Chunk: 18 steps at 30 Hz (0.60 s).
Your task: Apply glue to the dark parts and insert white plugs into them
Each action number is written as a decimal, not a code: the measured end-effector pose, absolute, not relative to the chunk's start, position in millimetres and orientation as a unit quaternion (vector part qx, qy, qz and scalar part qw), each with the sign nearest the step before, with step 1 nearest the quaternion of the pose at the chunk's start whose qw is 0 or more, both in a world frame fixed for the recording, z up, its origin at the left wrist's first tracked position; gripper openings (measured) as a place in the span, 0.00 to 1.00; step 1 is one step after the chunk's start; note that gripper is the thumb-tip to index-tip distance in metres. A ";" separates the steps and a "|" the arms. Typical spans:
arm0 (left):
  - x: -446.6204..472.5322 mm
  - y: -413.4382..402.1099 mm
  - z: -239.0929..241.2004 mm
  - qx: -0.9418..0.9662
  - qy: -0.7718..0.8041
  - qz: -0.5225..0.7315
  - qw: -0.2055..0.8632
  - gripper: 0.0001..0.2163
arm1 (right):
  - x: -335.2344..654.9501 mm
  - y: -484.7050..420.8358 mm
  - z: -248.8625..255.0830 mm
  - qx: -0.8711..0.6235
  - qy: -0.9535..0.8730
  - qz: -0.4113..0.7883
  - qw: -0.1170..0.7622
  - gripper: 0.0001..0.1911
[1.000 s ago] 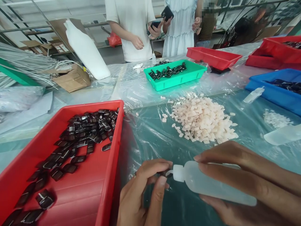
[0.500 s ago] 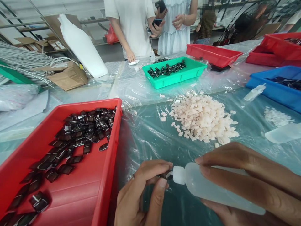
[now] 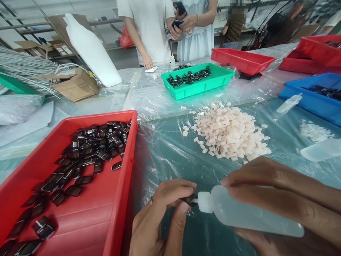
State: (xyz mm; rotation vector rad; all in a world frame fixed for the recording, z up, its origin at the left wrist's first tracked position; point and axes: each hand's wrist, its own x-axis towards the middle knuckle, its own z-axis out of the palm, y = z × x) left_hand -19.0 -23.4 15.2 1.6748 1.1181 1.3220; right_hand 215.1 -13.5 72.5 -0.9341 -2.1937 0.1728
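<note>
Between thumb and fingers, my left hand point(image 3: 162, 213) pinches a small dark glossy piece point(image 3: 188, 200), mostly covered by the fingertips. My right hand point(image 3: 282, 199) is closed around a translucent squeeze bottle point(image 3: 239, 208), tilted almost flat with its white cap point(image 3: 205, 202) toward the left hand. The bottle's thin nozzle tip meets the dark piece; whether anything flows out cannot be seen. Beyond the hands lies a heap of small whitish pieces point(image 3: 229, 131). To the left, a red tray point(image 3: 87, 220) holds many similar dark glossy pieces point(image 3: 106, 142).
A green tray point(image 3: 197, 87) of dark parts stands farther back, with red trays point(image 3: 242, 61) and a blue tray point(image 3: 306, 92) to the right. Two more bottles, one small bottle point(image 3: 290, 104) and one larger bottle point(image 3: 322, 150), lie at right. Two people stand across the plastic-covered table.
The bottle has shifted slightly, and its nozzle tip now sits straighter against the dark piece. Across the table, one person's hand has moved over to the phone.
</note>
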 end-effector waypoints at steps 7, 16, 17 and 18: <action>-21.0 -23.2 14.2 0.656 0.432 0.509 0.352 0.15 | 219.8 -19.1 65.4 -0.383 -0.857 0.015 0.346 0.16; -19.3 -23.2 16.1 0.650 0.434 0.515 0.353 0.13 | 218.8 -22.4 64.6 -0.386 -0.857 0.041 0.340 0.14; -19.4 -23.4 16.1 0.648 0.435 0.515 0.355 0.13 | 218.3 -21.9 65.0 -0.384 -0.858 0.040 0.340 0.14; -19.6 -23.5 16.2 0.649 0.436 0.512 0.356 0.13 | 217.8 -20.9 65.6 -0.378 -0.860 0.033 0.340 0.13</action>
